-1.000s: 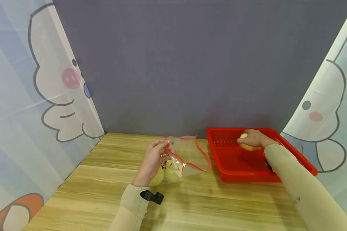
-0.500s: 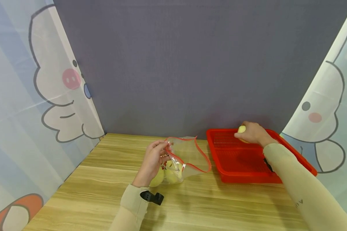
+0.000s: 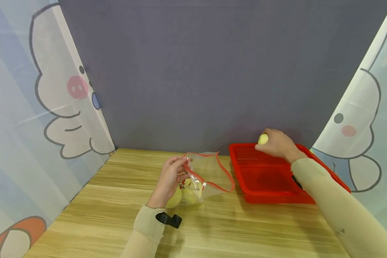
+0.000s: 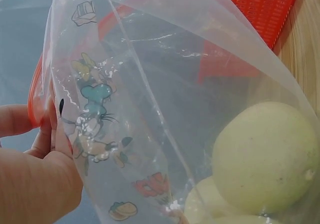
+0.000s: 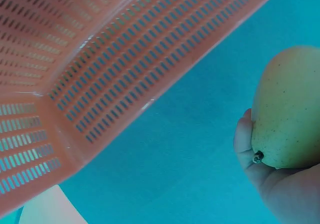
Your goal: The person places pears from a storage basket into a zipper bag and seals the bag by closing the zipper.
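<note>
My left hand (image 3: pixel 171 178) pinches the rim of a clear zip bag (image 3: pixel 209 172) with red edging, its mouth spread toward the basket. Several pale yellow fruits (image 4: pixel 265 156) lie in the bottom of the bag, which bears printed cartoon figures in the left wrist view. Over the back of the red basket (image 3: pixel 277 198), my right hand (image 3: pixel 278 143) grips a yellow mango (image 5: pixel 292 109). Its stem end shows in the right wrist view. Part of the mango is hidden by the fingers in the head view.
The basket has slotted walls and stands at the right of the wooden table (image 3: pixel 109 215). A grey panel (image 3: pixel 193 79) rises behind the table, and printed curtains (image 3: pixel 16 107) hang at both sides. A black strap (image 3: pixel 169 219) sits on the left wrist.
My right hand has lifted the mango up out of the basket and moved it slightly left. The left hand and the bag have stayed in place.
</note>
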A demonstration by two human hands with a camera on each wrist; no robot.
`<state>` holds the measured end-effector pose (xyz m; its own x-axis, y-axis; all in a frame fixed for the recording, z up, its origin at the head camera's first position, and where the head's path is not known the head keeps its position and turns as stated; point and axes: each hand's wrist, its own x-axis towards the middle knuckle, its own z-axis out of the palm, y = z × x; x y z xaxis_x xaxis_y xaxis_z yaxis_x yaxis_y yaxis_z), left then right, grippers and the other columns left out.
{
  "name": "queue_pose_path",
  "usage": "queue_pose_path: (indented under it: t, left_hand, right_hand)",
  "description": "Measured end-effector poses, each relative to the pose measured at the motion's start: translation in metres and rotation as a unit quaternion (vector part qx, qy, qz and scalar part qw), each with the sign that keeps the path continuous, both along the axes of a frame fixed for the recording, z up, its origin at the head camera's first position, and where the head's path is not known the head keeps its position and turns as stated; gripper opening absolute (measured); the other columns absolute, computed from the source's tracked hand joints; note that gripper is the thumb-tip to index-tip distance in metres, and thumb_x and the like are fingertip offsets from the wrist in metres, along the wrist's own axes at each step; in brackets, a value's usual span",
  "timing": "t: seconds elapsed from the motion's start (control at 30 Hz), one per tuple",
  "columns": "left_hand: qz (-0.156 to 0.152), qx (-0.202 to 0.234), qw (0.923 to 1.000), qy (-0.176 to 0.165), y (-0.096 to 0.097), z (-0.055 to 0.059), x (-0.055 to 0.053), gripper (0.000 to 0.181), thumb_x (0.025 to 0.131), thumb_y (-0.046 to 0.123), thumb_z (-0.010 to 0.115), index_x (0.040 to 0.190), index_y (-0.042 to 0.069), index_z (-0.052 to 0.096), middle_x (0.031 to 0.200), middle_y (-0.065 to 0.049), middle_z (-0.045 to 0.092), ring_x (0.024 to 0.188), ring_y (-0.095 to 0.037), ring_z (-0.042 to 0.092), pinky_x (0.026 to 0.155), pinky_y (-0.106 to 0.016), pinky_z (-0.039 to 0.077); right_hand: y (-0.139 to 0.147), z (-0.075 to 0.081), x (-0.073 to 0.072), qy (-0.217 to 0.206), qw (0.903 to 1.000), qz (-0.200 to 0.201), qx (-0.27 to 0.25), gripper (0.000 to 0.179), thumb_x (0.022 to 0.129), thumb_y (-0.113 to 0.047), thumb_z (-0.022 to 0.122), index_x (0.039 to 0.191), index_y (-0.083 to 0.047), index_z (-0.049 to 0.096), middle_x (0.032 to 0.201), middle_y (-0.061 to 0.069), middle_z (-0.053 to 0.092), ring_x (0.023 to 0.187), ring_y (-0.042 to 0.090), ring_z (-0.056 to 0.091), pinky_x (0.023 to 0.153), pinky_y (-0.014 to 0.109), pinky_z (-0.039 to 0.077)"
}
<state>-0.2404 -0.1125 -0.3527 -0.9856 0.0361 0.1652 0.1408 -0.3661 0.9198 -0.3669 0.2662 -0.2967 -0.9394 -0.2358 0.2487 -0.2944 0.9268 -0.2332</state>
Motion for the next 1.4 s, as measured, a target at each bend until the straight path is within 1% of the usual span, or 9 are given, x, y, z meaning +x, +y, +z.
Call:
queue_pose_path:
  t: [0.1,0.2,0.3,0.4,0.53,0.67,0.9,1.2,1.4]
  left_hand:
    - [0.004,-0.001,1.0,-0.001,0.0,0.0,-0.001,0.017,0.104,0.01,0.055,0.096,-0.004,0.06,0.079,-0.006,0.061,0.063,-0.013,0.059,0.059,-0.028,0.058]
    - [0.004,-0.002,1.0,-0.002,0.0,-0.001,-0.001,0.017,0.103,0.01,0.056,0.098,-0.006,0.06,0.079,-0.006,0.061,0.063,-0.013,0.059,0.059,-0.028,0.059]
    - [0.002,-0.004,1.0,-0.002,0.0,-0.001,-0.002,0.019,0.103,0.011,0.056,0.099,-0.008,0.059,0.079,-0.006,0.061,0.063,-0.014,0.059,0.06,-0.028,0.059]
    - [0.0,-0.006,1.0,-0.001,0.0,-0.002,-0.002,0.018,0.103,0.011,0.057,0.098,-0.006,0.06,0.079,-0.006,0.061,0.063,-0.014,0.059,0.06,-0.028,0.059]
    - [-0.001,-0.007,1.0,0.0,0.0,-0.001,-0.001,0.017,0.103,0.011,0.057,0.095,-0.003,0.061,0.079,-0.006,0.061,0.064,-0.014,0.059,0.06,-0.029,0.059]
    - [-0.001,-0.006,1.0,-0.001,0.0,0.0,-0.001,0.017,0.104,0.01,0.055,0.095,-0.004,0.06,0.079,-0.006,0.061,0.063,-0.014,0.059,0.061,-0.03,0.059]
    - [-0.003,-0.007,1.0,-0.001,0.001,0.001,0.0,0.019,0.104,0.009,0.054,0.098,-0.008,0.058,0.079,-0.006,0.061,0.063,-0.014,0.059,0.06,-0.03,0.059]
    - [-0.005,-0.007,1.0,-0.004,0.001,0.001,0.002,0.018,0.104,0.011,0.056,0.099,-0.006,0.059,0.079,-0.006,0.061,0.063,-0.014,0.059,0.059,-0.028,0.058]
    - [-0.003,-0.01,0.9999,-0.001,0.0,0.001,0.003,0.018,0.103,0.012,0.057,0.098,-0.005,0.06,0.08,-0.007,0.061,0.064,-0.014,0.06,0.059,-0.028,0.058]
  right_hand:
    - [-0.005,0.003,0.004,0.007,1.0,0.005,0.0,0.043,0.082,-0.037,0.069,0.108,-0.005,0.059,0.092,0.01,0.058,0.079,0.027,0.052,0.06,0.037,0.043]
    - [-0.01,0.004,0.011,0.01,0.9998,0.014,0.006,0.041,0.081,-0.036,0.069,0.107,-0.006,0.059,0.092,0.01,0.057,0.077,0.027,0.051,0.059,0.036,0.043]
    - [-0.015,0.005,0.019,0.019,0.9994,0.027,0.012,0.039,0.08,-0.035,0.069,0.105,-0.007,0.059,0.094,0.009,0.058,0.076,0.025,0.051,0.058,0.035,0.043]
    - [-0.021,0.006,0.029,0.031,0.9987,0.038,0.012,0.038,0.08,-0.034,0.07,0.106,-0.008,0.06,0.096,0.008,0.059,0.077,0.025,0.051,0.059,0.035,0.043]
    - [-0.031,0.007,0.041,0.035,0.9983,0.047,0.001,0.039,0.079,-0.033,0.07,0.108,-0.009,0.06,0.099,0.007,0.059,0.076,0.024,0.052,0.059,0.034,0.044]
    - [-0.039,0.008,0.051,0.033,0.9979,0.055,-0.013,0.039,0.077,-0.032,0.072,0.108,-0.011,0.06,0.097,0.006,0.058,0.076,0.024,0.053,0.057,0.034,0.045]
    - [-0.045,0.003,0.066,0.015,0.9975,0.06,-0.033,0.042,0.077,-0.029,0.074,0.112,-0.013,0.059,0.098,0.004,0.058,0.075,0.022,0.053,0.056,0.032,0.047]
    - [-0.052,-0.007,0.081,0.019,0.9948,0.076,-0.065,0.041,0.077,-0.027,0.074,0.113,-0.014,0.06,0.101,0.003,0.059,0.072,0.021,0.053,0.057,0.032,0.047]
    - [-0.06,-0.009,0.095,0.031,0.9923,0.089,-0.081,0.036,0.077,-0.027,0.077,0.107,-0.017,0.06,0.1,-0.001,0.058,0.075,0.019,0.054,0.059,0.032,0.049]
